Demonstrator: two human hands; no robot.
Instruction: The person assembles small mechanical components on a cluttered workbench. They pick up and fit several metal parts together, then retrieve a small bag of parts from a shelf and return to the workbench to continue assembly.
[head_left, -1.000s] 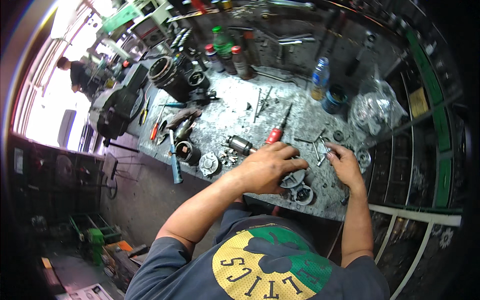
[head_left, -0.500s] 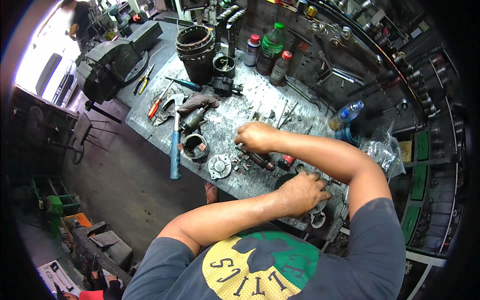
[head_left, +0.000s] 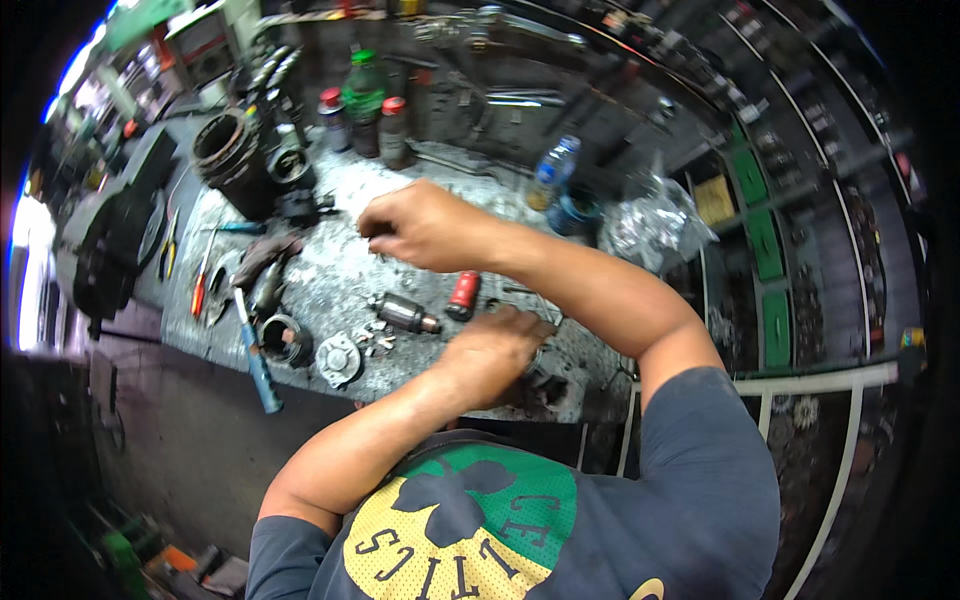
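Observation:
My left hand (head_left: 498,352) is low over the near right of the workbench (head_left: 400,392), its fingers curled down around something I cannot make out, next to a dark metal part (head_left: 545,390). My right hand (head_left: 415,225) reaches across, raised over the middle of the bench. Its fingers are pinched together, and anything between them is too small to name. Below it lies a motor armature (head_left: 403,313) with a copper-coloured end. Beside that is a red and black cylinder (head_left: 463,296). Several small metal pieces (head_left: 376,342) lie near a round metal end cover (head_left: 338,360).
A blue-handled hammer (head_left: 258,360), an open metal housing (head_left: 284,340) and a red screwdriver (head_left: 200,285) are at the left. A big vise (head_left: 115,225) stands beyond them. Behind are a dark ribbed cylinder (head_left: 232,165), a green-capped bottle (head_left: 363,100) and a plastic bag (head_left: 655,225).
The view has turned right, so the bench appears further left. My right hand has lifted off the armature and moved away from it. My left hand stays by the near right parts.

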